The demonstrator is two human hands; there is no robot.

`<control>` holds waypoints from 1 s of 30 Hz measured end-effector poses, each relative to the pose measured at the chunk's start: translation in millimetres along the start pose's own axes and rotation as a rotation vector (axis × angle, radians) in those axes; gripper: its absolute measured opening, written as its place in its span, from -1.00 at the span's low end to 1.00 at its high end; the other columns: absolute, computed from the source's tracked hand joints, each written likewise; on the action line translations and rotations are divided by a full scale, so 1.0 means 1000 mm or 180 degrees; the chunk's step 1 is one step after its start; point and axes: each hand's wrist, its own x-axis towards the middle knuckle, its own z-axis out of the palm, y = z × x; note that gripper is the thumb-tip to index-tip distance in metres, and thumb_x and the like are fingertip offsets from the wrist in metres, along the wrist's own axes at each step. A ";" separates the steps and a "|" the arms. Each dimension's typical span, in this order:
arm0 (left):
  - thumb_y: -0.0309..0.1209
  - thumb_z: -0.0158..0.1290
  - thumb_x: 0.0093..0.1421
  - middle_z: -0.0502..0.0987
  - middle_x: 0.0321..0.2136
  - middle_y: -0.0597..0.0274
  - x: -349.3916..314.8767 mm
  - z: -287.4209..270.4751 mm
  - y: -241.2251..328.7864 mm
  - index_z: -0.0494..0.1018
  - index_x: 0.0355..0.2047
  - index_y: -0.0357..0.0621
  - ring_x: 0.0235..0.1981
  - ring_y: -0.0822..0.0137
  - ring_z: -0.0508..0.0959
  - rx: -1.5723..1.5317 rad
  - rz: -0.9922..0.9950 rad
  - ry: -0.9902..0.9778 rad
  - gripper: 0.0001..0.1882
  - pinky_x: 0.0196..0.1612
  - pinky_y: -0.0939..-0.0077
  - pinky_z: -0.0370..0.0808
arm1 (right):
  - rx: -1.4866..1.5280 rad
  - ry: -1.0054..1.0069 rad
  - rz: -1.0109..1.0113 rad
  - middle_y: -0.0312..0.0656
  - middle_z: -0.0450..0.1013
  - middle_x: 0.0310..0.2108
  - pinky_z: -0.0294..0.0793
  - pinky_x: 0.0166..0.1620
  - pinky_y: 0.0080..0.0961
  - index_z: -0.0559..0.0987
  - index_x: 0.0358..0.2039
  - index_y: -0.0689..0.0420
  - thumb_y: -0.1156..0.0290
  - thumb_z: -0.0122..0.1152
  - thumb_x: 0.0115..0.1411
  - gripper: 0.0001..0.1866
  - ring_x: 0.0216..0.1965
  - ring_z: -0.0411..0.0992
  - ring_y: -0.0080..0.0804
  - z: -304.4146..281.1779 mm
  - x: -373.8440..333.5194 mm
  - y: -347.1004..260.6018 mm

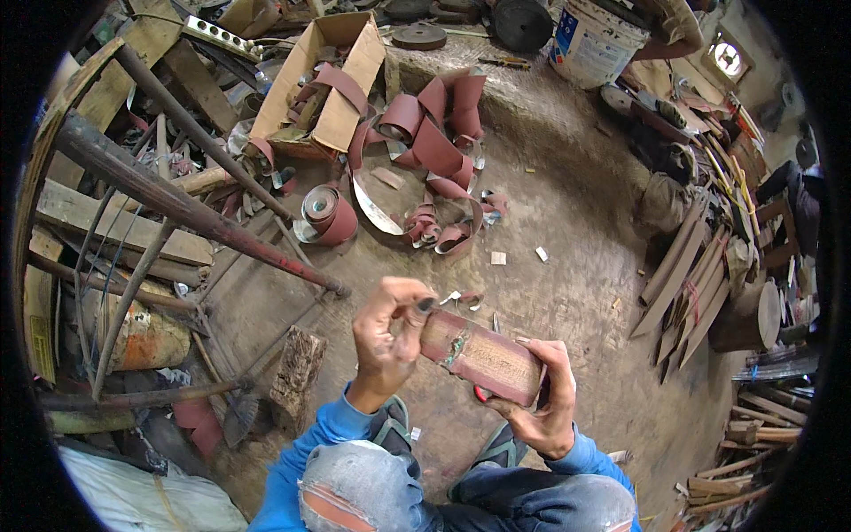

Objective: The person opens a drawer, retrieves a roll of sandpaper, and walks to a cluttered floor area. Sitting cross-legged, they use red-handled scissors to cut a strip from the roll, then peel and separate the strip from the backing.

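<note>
A wooden block wrapped in reddish-brown sandpaper [492, 356] is held above the floor, tilted down to the right. Bare wood shows along its middle, with a greenish frayed patch toward its left end. My right hand [545, 403] grips its right end, thumb below and fingers around the far corner. My left hand [387, 337] is closed at the block's left end, its fingers curled and pinched; what lies between them is hidden. Dark colour marks one fingertip there. Just under the block's near edge shows a small red object [481, 393], mostly covered.
A sandpaper roll [330, 215] and loose sandpaper strips [434, 133] lie ahead, near an open cardboard box [355, 84]. A metal frame [195, 208] stands at left, beside a wood chunk [298, 372]. Flat wooden pieces [687, 284] lean at right. A white bucket [596, 43] stands far back.
</note>
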 end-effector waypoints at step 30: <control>-0.44 0.12 0.31 0.55 -0.28 0.18 -0.005 0.012 0.000 0.48 -0.24 -0.29 -0.29 0.44 0.53 -0.0477 -0.0741 0.0269 -0.86 -0.19 0.53 0.49 | -0.0690 0.0389 -0.0169 -0.01 0.44 -0.19 0.48 -0.17 -0.31 0.38 0.03 0.24 0.44 0.65 -0.25 -0.19 -0.21 0.46 -0.14 0.035 -0.014 0.009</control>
